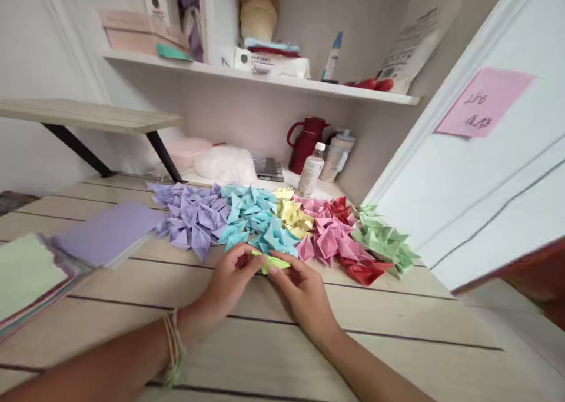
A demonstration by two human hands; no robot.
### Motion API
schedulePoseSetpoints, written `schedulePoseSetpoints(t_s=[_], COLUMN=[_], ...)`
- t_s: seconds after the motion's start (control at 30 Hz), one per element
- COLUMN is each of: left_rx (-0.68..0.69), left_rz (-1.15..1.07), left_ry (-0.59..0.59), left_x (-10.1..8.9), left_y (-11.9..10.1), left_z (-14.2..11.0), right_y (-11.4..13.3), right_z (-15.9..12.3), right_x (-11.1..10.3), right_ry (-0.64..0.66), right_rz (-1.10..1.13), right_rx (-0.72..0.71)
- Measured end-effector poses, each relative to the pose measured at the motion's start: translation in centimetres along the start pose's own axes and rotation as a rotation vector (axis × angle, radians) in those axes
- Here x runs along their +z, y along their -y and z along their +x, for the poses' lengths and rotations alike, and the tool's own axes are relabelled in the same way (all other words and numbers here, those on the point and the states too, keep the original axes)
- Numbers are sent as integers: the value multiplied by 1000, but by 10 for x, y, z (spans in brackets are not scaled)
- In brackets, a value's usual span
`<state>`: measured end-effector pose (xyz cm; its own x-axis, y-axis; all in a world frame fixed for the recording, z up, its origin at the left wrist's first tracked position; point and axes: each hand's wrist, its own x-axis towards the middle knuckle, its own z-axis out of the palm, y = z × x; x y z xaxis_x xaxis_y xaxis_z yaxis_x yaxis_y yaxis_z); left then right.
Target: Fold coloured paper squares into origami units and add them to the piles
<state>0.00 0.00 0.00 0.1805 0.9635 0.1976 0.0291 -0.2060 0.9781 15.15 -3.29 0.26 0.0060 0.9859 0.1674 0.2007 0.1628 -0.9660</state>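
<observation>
Between both my hands is a small folded piece of yellow-green paper (274, 262), held just above the wooden table. My left hand (233, 275) pinches its left end between thumb and fingers. On the right end, my right hand (302, 284) closes with thumb and fingertips. Right behind the hands lie folded paper pieces grouped by colour: purple (196, 216), blue (256, 213), yellow (293, 216), pink (331, 237), red (364, 271) and green (384, 237). The blue ones are nearest to my fingers.
Stacks of purple sheets (110, 228) and pale green sheets (29, 275) lie at the left. A bottle with a white cap (311, 172), a red jug (308, 146) and a tumbler (338, 158) stand behind the pile. A raised wooden stand (88, 115) is at the back left.
</observation>
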Motion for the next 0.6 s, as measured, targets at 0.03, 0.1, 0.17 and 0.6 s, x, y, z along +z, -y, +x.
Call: schedulePoseSetpoints(t_s=[0.03,0.1,0.17,0.6], left_rx=[-5,-14,-17,-79], left_rz=[-6,-28,-67,-166], left_ry=[8,17,21,29], left_x=[1,3,4,4], left_y=[-1,-3,-4,-6], left_z=[1,3,3,1], right_y=[0,0,-1,-4], right_z=[0,1,2,4], right_x=[0,-1,-2,-1], right_ry=[-15,-47,-85,-47], right_rz=[-7,-15,-15,144], right_rx=[-23,-56,-74,-18])
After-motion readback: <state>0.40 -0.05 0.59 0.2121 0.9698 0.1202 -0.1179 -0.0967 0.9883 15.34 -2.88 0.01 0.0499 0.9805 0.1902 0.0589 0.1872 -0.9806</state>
